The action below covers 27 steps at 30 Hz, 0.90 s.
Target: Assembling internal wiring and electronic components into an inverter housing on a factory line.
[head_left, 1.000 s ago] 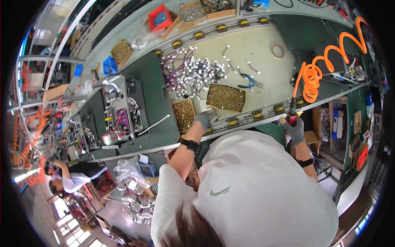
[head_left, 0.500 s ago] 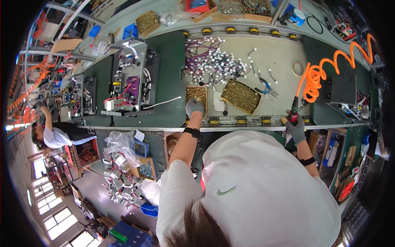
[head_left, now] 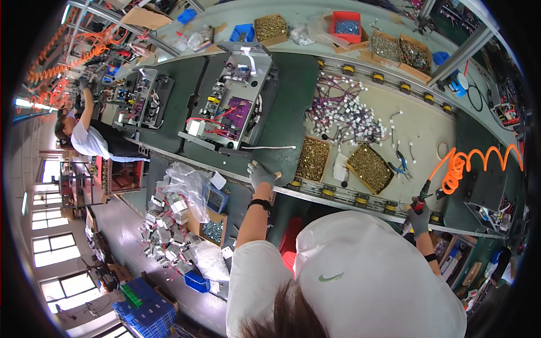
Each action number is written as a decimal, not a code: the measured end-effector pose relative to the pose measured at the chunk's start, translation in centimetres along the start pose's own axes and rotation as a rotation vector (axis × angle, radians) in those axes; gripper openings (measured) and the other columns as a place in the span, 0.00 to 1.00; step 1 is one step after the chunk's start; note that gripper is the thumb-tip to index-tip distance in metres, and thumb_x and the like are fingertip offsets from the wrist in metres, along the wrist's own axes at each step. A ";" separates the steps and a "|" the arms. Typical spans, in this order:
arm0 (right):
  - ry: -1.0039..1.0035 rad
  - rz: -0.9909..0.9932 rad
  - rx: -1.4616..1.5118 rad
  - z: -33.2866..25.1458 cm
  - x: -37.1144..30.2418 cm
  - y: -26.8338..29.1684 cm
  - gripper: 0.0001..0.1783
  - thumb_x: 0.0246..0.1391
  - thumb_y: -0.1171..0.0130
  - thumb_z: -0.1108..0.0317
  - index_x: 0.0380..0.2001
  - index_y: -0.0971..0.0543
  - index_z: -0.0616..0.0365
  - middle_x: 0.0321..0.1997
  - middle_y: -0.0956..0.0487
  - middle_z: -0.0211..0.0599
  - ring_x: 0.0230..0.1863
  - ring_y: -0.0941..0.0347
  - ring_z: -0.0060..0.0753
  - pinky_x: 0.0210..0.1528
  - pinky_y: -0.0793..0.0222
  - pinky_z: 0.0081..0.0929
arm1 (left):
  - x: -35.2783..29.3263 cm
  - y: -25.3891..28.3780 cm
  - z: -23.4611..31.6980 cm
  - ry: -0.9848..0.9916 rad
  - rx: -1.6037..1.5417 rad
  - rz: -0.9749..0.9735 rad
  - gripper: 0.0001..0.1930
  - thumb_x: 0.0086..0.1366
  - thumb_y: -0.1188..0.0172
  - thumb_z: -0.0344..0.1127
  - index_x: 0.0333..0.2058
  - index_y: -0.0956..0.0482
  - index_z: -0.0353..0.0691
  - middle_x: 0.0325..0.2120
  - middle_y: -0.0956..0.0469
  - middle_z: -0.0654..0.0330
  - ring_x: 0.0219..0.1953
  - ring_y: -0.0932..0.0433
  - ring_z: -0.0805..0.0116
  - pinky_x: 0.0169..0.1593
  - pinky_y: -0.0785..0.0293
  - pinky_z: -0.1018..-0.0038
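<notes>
My left hand [head_left: 262, 174], in a grey fingertip-less glove, is at the near edge of the dark green work surface, between the open metal chassis and the screw box. Its thumb stands apart from the fingers; the palm side is hidden. A white cable [head_left: 273, 147] from the chassis [head_left: 256, 112] lies just beyond it. My right hand [head_left: 418, 219], also gloved, is wrapped round a red and black power screwdriver [head_left: 418, 205] on an orange coiled hose [head_left: 453, 174]. Near the left hand is a box of brass-coloured screws [head_left: 313, 160], with a second screw box [head_left: 370, 169] further right.
Connector cables [head_left: 346, 110] lie heaped at the far side of the roller line. Blue-handled pliers [head_left: 400, 163] rest right of the screw boxes. Another chassis [head_left: 143, 101] stands further left, and a co-worker [head_left: 90, 132] works beyond it. A dark metal case [head_left: 482, 177] is at the right.
My left hand has come out of the screw box and moved left to the green surface's near edge. The right hand still holds the screwdriver. The whole view has shifted and tilted.
</notes>
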State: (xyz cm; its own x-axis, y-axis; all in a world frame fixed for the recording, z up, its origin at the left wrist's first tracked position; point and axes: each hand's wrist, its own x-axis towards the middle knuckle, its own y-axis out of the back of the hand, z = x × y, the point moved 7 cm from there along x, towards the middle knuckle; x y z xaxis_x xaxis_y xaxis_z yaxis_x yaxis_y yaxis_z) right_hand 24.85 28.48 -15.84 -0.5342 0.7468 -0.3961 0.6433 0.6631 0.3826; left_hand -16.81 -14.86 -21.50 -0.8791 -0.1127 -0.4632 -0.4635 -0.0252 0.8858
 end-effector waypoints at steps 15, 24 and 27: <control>0.228 -0.243 -0.307 -9.8 2.6 -13.0 0.24 0.38 0.36 0.74 0.43 0.27 0.59 0.26 0.27 0.25 0.24 0.33 0.17 0.29 0.34 0.19 | -5.0 -2.2 5.0 -0.201 -0.020 -0.257 0.55 0.46 0.36 0.61 0.62 0.53 0.31 0.60 0.46 0.40 0.61 0.39 0.52 0.57 0.35 0.68; 0.185 -0.131 -0.360 -9.1 2.2 -12.1 0.23 0.37 0.38 0.75 0.42 0.27 0.58 0.28 0.25 0.28 0.27 0.30 0.20 0.31 0.33 0.21 | -11.5 -3.8 13.3 -0.883 0.053 -0.685 0.34 0.51 0.43 0.59 0.53 0.31 0.45 0.52 0.30 0.52 0.54 0.31 0.56 0.55 0.34 0.66; 0.078 -0.041 -0.318 -5.9 1.8 -9.5 0.23 0.35 0.38 0.74 0.41 0.27 0.57 0.28 0.25 0.31 0.29 0.30 0.21 0.33 0.32 0.22 | -13.7 -4.3 16.0 -1.153 -0.098 -0.992 0.32 0.53 0.46 0.58 0.52 0.29 0.45 0.56 0.33 0.54 0.58 0.36 0.55 0.58 0.39 0.66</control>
State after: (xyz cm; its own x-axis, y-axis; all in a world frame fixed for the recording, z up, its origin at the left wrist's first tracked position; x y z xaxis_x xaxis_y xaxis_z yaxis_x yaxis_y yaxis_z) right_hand 14.56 23.83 -15.27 -0.6050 0.7122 -0.3560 0.4231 0.6663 0.6140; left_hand -4.58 2.63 -19.43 0.1466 0.7999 -0.5820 -0.9320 0.3088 0.1896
